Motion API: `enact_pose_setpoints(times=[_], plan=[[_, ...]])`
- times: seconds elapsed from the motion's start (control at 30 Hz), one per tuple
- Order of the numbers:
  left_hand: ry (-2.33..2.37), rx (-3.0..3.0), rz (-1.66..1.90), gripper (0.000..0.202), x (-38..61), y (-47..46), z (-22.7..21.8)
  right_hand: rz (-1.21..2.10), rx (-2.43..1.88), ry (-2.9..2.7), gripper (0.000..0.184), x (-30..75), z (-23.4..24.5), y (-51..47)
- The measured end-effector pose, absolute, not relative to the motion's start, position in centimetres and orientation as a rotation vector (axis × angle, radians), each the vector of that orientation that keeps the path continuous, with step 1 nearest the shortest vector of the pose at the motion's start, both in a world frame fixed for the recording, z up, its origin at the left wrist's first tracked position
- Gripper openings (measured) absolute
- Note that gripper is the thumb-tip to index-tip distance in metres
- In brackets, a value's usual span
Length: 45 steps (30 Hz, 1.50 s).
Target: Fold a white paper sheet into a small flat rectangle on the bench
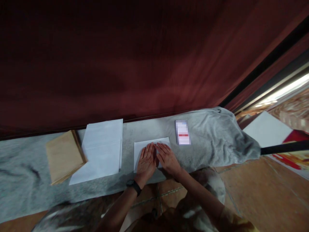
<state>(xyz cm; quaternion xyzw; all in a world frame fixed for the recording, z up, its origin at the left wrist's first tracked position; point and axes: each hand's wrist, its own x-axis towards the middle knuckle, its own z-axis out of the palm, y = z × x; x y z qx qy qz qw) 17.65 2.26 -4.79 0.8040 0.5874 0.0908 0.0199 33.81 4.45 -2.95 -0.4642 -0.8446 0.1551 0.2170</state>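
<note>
A white sheet of paper [138,149], seemingly folded, lies on the grey cloth in front of me. My left hand [146,161] rests flat on its middle, fingers stretched out and pointing away. Beside it, my right hand [167,158] lies on the paper's right part with its fingers extended toward the left hand. The fingertips of both hands come close together near the far edge. Much of the sheet is hidden beneath my hands. A dark watch or band [134,186] circles my left wrist.
Left of the sheet lies a stack of larger white paper [102,148], partly under brown envelopes or folded paper [64,156]. A phone-like object [182,132], its face pixelated, sits to the right. Grey cloth [205,135] covers the narrow surface. Dark red fabric [145,64] hangs behind.
</note>
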Motion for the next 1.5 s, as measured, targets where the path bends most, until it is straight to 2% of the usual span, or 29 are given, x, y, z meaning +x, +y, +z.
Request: enact_pose_setpoints(times=[0.47, 1.5], plan=[[1.776, 2.562, 0.284, 0.06, 17.2, 2.4, -5.2, 0.35, -1.265, -2.389, 0.053, 32.8, -4.6, 6.6], [1.676, 2.566, 0.22, 0.061, 18.2, 0.2, -4.7, 0.206, -1.226, -2.6, 0.056, 33.7, -5.4, 6.4]])
